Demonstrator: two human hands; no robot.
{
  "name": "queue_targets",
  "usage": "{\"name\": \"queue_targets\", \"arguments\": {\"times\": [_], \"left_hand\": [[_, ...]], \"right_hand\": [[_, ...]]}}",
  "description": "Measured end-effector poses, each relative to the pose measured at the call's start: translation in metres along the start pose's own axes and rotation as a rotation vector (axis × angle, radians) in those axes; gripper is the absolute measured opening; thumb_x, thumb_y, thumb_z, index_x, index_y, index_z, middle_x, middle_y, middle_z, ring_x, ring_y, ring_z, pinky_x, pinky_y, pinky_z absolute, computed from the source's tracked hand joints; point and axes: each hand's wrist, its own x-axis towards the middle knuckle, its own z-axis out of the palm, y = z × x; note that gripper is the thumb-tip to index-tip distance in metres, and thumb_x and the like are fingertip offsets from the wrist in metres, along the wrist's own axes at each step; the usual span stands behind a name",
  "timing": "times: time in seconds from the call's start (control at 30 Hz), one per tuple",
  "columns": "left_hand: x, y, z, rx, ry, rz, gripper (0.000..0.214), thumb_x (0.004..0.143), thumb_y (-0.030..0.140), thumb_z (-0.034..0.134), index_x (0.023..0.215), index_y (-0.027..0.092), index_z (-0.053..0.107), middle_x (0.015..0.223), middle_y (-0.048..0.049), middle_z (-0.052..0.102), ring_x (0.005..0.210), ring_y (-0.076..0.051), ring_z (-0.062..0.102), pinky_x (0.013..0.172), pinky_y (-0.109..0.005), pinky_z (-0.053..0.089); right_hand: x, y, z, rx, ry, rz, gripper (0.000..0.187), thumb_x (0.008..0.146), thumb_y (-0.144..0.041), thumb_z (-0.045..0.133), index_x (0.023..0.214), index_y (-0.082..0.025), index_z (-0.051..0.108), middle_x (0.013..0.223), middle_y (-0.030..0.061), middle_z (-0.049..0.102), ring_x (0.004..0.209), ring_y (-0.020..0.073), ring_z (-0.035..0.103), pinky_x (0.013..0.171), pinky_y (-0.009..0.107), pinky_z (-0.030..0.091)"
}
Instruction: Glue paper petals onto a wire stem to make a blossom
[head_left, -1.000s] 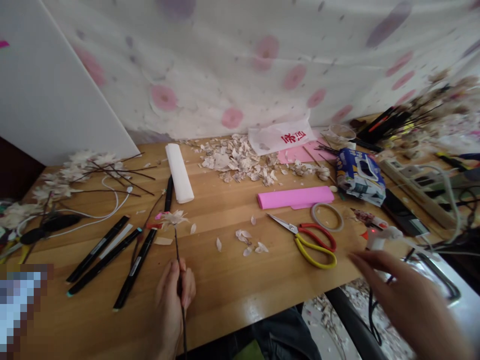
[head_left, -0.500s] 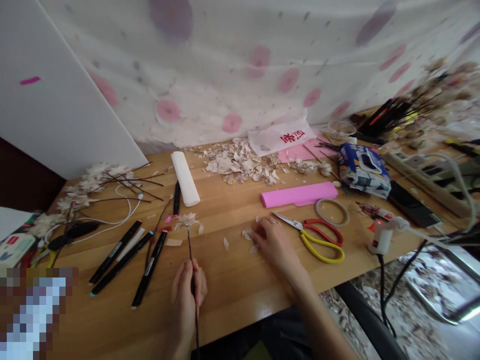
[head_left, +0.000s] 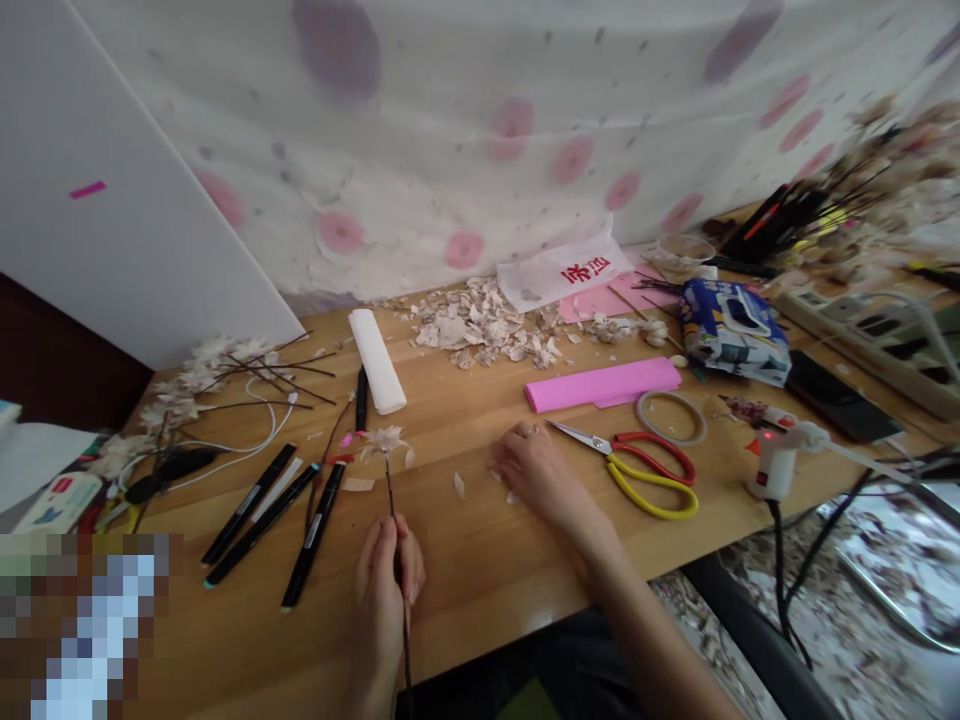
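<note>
My left hand (head_left: 386, 595) is closed around a thin dark stem (head_left: 393, 505) near the table's front edge. A small pale paper flower (head_left: 384, 440) tops that stem and rests on the wood. My right hand (head_left: 534, 472) lies on the table over loose pale petals (head_left: 459, 485), fingers curled down onto them. What its fingertips pinch, if anything, is hidden. Red and yellow scissors (head_left: 645, 472) lie just right of that hand.
Several black markers (head_left: 279, 510) lie left of the stem. A white roll (head_left: 379, 360), a petal heap (head_left: 484, 330), a pink foam strip (head_left: 604, 383), a tape ring (head_left: 671, 415) and a glue gun (head_left: 772, 462) lie on the wooden table (head_left: 480, 560). Finished flowers (head_left: 202, 375) lie far left.
My right hand came from the right side near the glue gun to the loose petals at the table's middle. My left hand kept holding the stem.
</note>
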Motion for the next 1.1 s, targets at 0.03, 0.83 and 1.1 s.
{"name": "queue_targets", "arguments": {"times": [0.03, 0.83, 1.1], "left_hand": [[0.0, 0.001, 0.0, 0.002, -0.001, 0.0, 0.034, 0.09, 0.047, 0.071, 0.073, 0.019, 0.061, 0.036, 0.0106, 0.038, 0.032, -0.005, 0.026, 0.037, -0.014, 0.024], [0.002, -0.002, -0.002, 0.033, -0.036, 0.021, 0.035, 0.088, 0.05, 0.074, 0.079, 0.018, 0.066, 0.038, 0.0106, 0.04, 0.033, -0.005, 0.029, 0.037, -0.015, 0.025], [0.003, -0.003, -0.001, 0.019, 0.0, 0.008, 0.041, 0.081, 0.055, 0.079, 0.075, 0.018, 0.065, 0.036, 0.0113, 0.038, 0.032, -0.004, 0.026, 0.035, -0.013, 0.023]], "right_hand": [[0.0, 0.001, -0.001, 0.017, 0.01, 0.015, 0.017, 0.086, -0.007, 0.069, 0.074, -0.019, 0.067, 0.087, 0.0094, 0.07, 0.087, 0.0252, 0.062, 0.081, 0.035, 0.046], [-0.017, 0.026, -0.022, 0.219, 0.17, 0.329, 0.032, 0.089, -0.042, 0.062, 0.075, -0.016, 0.074, 0.062, 0.0034, 0.07, 0.057, 0.0191, 0.06, 0.053, 0.028, 0.034], [-0.013, 0.026, -0.024, 0.17, 0.073, 0.188, 0.011, 0.089, -0.019, 0.068, 0.095, -0.017, 0.077, 0.081, 0.0032, 0.077, 0.073, 0.0195, 0.068, 0.068, 0.029, 0.05]]}}
